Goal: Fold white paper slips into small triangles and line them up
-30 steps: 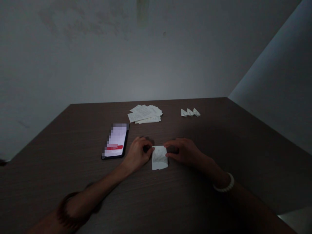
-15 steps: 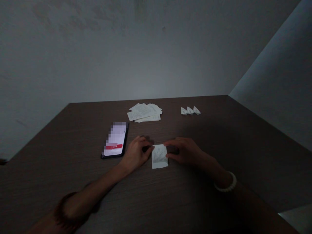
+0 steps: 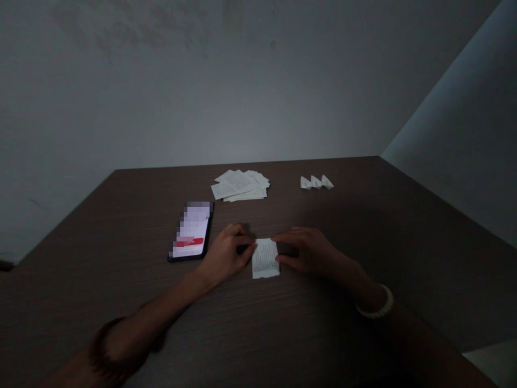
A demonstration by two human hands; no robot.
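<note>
A small printed slip of paper lies in front of me, its near edge slightly uneven and torn-looking. My left hand pinches its upper left corner between thumb and fingers. On the opposite side my right hand has its fingertips at the top right corner and its thumb on the right edge. Farther back rests a loose pile of printed paper slips. To the right of the pile are three small folded paper pieces, side by side in a row.
A phone with its screen lit lies left of my left hand. The dark wooden table runs back to a pale wall. Another light surface rises along the right side.
Both hands keep their grip on the slip almost unmoved. The view has shifted slightly; the pile, phone and folded pieces stay where they were.
</note>
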